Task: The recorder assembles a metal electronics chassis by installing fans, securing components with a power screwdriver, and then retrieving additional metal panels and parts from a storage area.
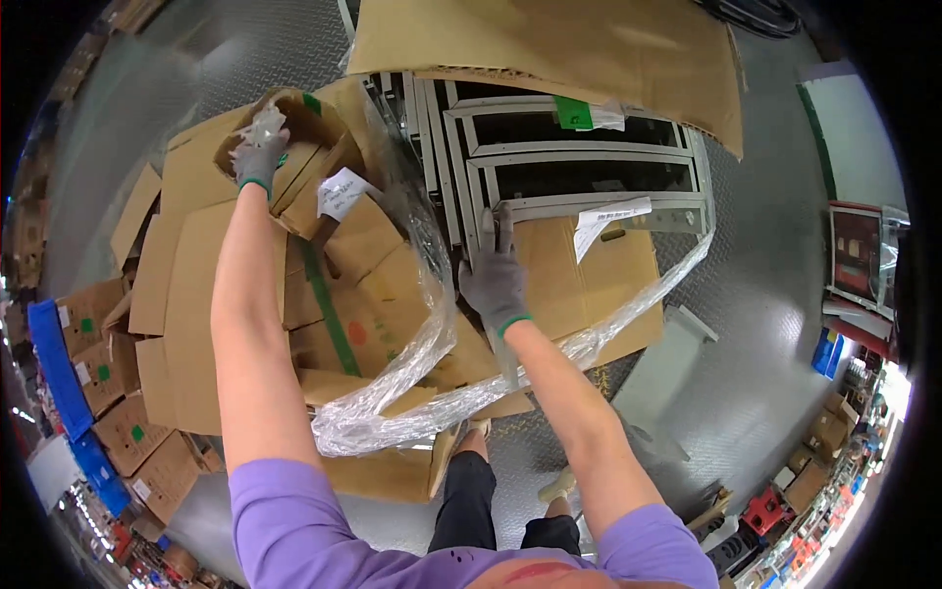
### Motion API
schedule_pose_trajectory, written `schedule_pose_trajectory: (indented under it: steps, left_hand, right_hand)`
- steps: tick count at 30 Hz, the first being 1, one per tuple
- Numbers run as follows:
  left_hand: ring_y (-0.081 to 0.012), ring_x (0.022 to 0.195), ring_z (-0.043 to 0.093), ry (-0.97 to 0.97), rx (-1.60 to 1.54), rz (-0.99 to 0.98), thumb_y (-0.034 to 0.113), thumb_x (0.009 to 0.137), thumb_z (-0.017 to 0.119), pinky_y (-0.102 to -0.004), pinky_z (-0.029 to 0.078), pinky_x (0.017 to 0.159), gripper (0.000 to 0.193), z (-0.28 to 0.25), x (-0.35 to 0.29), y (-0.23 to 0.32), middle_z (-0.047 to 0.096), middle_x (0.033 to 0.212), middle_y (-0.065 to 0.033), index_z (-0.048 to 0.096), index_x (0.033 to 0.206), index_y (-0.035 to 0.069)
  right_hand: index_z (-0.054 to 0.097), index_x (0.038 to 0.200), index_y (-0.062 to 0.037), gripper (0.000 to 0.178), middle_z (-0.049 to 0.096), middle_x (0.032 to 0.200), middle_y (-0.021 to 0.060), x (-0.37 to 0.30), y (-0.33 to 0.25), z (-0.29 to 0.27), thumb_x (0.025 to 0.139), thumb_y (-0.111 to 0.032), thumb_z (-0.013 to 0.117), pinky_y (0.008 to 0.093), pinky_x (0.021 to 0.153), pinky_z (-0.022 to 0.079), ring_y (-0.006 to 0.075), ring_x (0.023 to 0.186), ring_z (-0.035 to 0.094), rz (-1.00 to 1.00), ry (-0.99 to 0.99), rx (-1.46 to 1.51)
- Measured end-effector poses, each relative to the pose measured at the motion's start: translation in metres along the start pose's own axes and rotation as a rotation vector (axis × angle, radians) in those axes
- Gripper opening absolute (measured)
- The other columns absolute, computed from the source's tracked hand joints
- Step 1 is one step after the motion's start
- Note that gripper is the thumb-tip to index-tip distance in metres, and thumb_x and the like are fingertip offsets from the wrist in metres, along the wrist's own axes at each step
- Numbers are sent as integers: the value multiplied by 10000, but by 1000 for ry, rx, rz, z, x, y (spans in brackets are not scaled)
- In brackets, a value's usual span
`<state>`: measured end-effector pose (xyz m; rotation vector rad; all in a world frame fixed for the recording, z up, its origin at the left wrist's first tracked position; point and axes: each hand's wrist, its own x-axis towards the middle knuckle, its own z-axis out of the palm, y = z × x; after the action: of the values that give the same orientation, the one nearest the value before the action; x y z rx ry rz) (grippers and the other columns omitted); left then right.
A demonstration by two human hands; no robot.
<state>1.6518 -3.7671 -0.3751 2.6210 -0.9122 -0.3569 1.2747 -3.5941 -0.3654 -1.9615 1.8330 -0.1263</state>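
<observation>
My left hand [258, 164], in a grey glove with a green cuff, is closed around a crumpled piece of clear plastic [265, 125] at the mouth of a small open cardboard box [334, 152]. My right hand [494, 275], gloved the same way, lies with fingers stretched out against the near edge of a stack of metal frames with dark panels [589, 179]. Beneath its palm is the edge of a flat cardboard sheet [559, 260]. A long twisted band of stretch film [392, 429] loops around the stack and passes below my right wrist.
Large cardboard [549, 39] covers the frames' far side. Flattened cartons [201, 294] pile up on the left, with a white paper slip [343, 193] among them. A pale panel [662, 368] lies on the floor to the right. Blue-edged stacks of boxes [128, 432] stand far left.
</observation>
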Motion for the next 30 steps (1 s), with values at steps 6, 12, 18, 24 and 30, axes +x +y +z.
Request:
schedule_pose_trajectory:
  steps: [6,12,18,24,30]
  left_hand:
    - [-378,1059,538,-21,132,18,359,775,577,-416,430,895,488,13,15,-20,565,1125,-239,550,1111,6]
    - [-305,1083,517,26,-123,389,104,823,452,-370,406,928,331,5,-47,-24,560,1177,-155,542,1124,1]
    - [-368,933,543,-117,-74,663,131,824,526,-420,435,793,265,-26,-194,-72,551,1028,-222,537,1054,0]
    - [-239,667,523,-302,-234,601,-10,801,449,-349,415,605,137,-64,-376,-153,535,732,-144,561,877,9]
    - [-176,777,550,-908,-239,141,13,716,582,-299,464,728,198,-43,-593,-121,595,854,-74,590,913,2]
  right_hand:
    - [146,1404,-32,824,75,1466,211,3,1,1,748,-284,577,415,841,472,384,1154,415,-54,11,-11]
    - [111,1410,-18,847,23,1481,189,8,18,7,765,-337,558,404,919,430,370,1255,330,-4,-48,-53]
    - [298,1342,-18,679,101,1464,206,2,12,-14,762,-261,554,417,907,428,382,1244,334,-103,-205,-30]
    - [356,1313,-41,617,310,1388,186,-108,64,-68,799,-320,556,417,955,391,364,1199,404,-51,-21,475]
    - [628,1039,-101,274,641,963,60,-372,285,-40,848,-246,496,357,802,468,271,921,593,576,23,459]
